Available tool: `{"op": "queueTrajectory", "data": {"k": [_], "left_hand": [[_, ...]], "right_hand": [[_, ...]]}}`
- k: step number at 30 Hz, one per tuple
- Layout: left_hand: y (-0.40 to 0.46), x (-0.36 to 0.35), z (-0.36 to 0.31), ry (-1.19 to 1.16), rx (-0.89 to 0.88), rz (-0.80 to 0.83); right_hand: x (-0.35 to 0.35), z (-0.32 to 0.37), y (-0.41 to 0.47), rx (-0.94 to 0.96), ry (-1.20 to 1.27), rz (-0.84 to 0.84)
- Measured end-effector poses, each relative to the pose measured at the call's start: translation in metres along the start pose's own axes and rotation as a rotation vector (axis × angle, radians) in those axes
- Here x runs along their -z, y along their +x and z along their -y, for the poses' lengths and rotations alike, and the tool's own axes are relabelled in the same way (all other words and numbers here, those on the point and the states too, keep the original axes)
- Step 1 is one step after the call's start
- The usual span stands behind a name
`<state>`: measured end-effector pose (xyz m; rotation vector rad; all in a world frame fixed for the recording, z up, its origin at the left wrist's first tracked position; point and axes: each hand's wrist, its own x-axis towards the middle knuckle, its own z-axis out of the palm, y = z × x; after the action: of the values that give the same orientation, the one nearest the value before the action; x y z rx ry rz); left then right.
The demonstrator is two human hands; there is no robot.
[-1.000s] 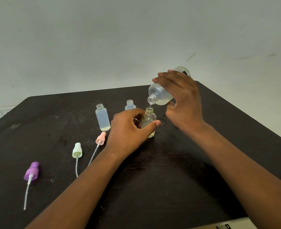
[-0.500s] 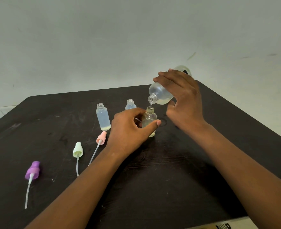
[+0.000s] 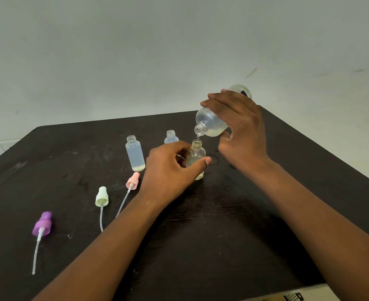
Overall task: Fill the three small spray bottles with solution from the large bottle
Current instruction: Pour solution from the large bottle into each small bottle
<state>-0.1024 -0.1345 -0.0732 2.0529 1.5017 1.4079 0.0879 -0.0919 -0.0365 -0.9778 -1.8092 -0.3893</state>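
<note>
Head view: right hand (image 3: 240,129) wrapped around the large bottle (image 3: 211,123), clear plastic, tipped neck-down, pale yellowish solution pooled at its low side, a thin stream leaving the mouth. Directly under it, the left hand (image 3: 170,172) grips a small round-shouldered bottle (image 3: 196,156), upright on the dark table (image 3: 222,235), open neck, a little yellowish liquid at its base. Left of the left hand: 1 taller small bottle (image 3: 135,156), uncapped, liquid low. Behind the left hand: another uncapped small bottle (image 3: 171,137), partly hidden. Near the left forearm lie 3 spray tops with dip tubes: pink (image 3: 132,180), pale green (image 3: 101,196), purple (image 3: 42,223).
</note>
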Motion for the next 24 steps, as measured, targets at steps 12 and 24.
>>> {"op": "queueTrajectory", "data": {"k": [12, 24], "left_hand": [[-0.0002, 0.0003, -0.0011, -0.007, 0.007, -0.005], [-0.0002, 0.0004, 0.0001, -0.006, -0.007, -0.007]], "right_hand": [[0.0005, 0.0001, 0.0, 0.001, 0.001, -0.008], [0.0013, 0.0003, -0.0001, 0.011, 0.011, -0.007]]}}
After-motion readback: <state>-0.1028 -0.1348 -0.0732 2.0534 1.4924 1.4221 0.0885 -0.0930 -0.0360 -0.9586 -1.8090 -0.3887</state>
